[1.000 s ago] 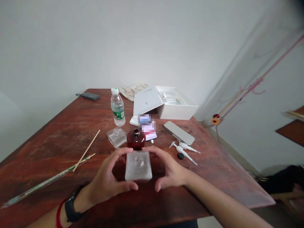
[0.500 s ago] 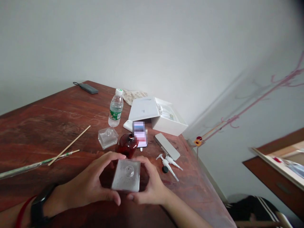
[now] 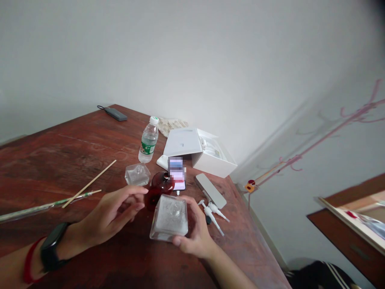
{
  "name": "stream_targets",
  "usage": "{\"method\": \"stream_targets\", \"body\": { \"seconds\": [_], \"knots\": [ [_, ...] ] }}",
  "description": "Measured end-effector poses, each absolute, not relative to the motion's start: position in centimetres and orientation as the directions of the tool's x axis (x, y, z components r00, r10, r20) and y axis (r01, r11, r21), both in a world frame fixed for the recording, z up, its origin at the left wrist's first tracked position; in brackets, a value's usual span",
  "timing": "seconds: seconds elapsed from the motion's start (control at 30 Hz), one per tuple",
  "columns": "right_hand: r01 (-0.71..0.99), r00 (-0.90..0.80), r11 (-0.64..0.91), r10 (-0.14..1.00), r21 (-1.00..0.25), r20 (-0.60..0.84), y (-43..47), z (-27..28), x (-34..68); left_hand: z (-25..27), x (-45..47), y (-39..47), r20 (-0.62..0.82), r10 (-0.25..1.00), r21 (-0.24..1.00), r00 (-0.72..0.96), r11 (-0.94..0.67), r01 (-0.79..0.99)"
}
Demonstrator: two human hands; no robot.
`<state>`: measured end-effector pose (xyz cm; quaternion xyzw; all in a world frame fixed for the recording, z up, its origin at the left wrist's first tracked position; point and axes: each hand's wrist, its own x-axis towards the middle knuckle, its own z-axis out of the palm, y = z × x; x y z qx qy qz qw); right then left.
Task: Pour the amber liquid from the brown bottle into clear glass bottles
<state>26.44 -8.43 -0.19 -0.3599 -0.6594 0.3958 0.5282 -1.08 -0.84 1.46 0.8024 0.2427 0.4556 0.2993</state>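
Observation:
My right hand point(image 3: 195, 228) grips a clear square bottle point(image 3: 171, 216) by its right side, tilted so one flat square face points up at me. A round shape, perhaps its neck, shows through that face. Just left of it, my left hand point(image 3: 122, 210) is off the bottle, its fingers loosely bent and apart with nothing in them. Beyond the hands stands a dark red-brown bottle point(image 3: 158, 186) with a narrow open neck, partly hidden behind the clear one. A second clear square bottle point(image 3: 137, 175) rests on the table near my left fingertips.
A water bottle point(image 3: 148, 140), a white box point(image 3: 212, 162) and a phone point(image 3: 177, 172) stand or lie farther back. To the right are white pump heads point(image 3: 213, 214) and a grey-white case point(image 3: 210, 189). Wooden chopsticks point(image 3: 90, 182) lie left; a grey pouch-like item point(image 3: 116, 114) sits at the far edge.
My left hand has let go of the clear square bottle and drawn left. My right hand keeps hold of it, and the bottle has shifted slightly right and tilted.

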Motion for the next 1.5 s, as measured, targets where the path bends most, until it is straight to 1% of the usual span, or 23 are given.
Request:
{"method": "stream_targets", "body": {
  "seconds": [0.1, 0.23, 0.4, 0.57, 0.7, 0.9, 0.97, 1.1, 1.23, 1.33, 1.5],
  "knots": [
    [0.098, -0.182, 0.412, 0.902, -0.906, 0.391, -8.4, -0.1, 26.6, 2.0, -1.4, -0.8, 0.537, 0.679, 0.661, 0.500, -0.707, 0.250],
    [0.134, -0.188, 0.415, 0.902, -0.900, 0.388, -8.3, -0.1, 26.8, 2.0, -1.9, -0.3, 0.507, 0.678, 0.633, 0.533, -0.712, 0.304],
    [0.081, -0.186, 0.421, 0.897, -0.903, 0.402, -8.1, -0.2, 26.7, 1.5, -1.8, 0.4, 0.458, 0.636, 0.628, 0.621, -0.726, 0.280],
    [0.031, -0.215, 0.408, 0.894, -0.912, 0.393, -8.0, 0.0, 26.5, 1.8, -1.6, 0.2, 0.453, 0.666, 0.630, 0.593, -0.709, 0.316],
    [0.044, -0.205, 0.394, 0.903, -0.918, 0.378, -8.1, 0.2, 26.4, 1.6, -1.6, 0.2, 0.456, 0.647, 0.602, 0.612, -0.730, 0.324],
    [0.098, -0.196, 0.378, 0.914, -0.921, 0.354, -8.2, 0.3, 26.5, 1.7, -1.0, 0.6, 0.468, 0.637, 0.592, 0.613, -0.740, 0.318],
    [0.110, -0.188, 0.366, 0.921, -0.924, 0.342, -8.2, 0.3, 26.5, 1.7, -0.7, 0.6, 0.473, 0.643, 0.602, 0.603, -0.735, 0.311],
    [0.107, -0.175, 0.390, 0.913, -0.915, 0.368, -8.2, 0.3, 26.5, 1.3, -0.4, 0.7, 0.475, 0.678, 0.656, 0.561, -0.698, 0.287],
    [0.096, -0.161, 0.374, 0.920, -0.922, 0.356, -8.1, 0.3, 26.6, -0.1, -0.5, 1.2, 0.482, 0.684, 0.692, 0.548, -0.681, 0.241],
    [0.103, -0.146, 0.377, 0.921, -0.920, 0.361, -8.0, 0.2, 26.7, -1.2, -0.6, 1.7, 0.495, 0.706, 0.701, 0.507, -0.669, 0.246],
    [0.055, -0.139, 0.358, 0.927, -0.932, 0.348, -7.9, -0.3, 27.0, -1.7, -0.6, 1.7, 0.425, 0.733, 0.758, 0.532, -0.609, 0.233]
  ]
}}
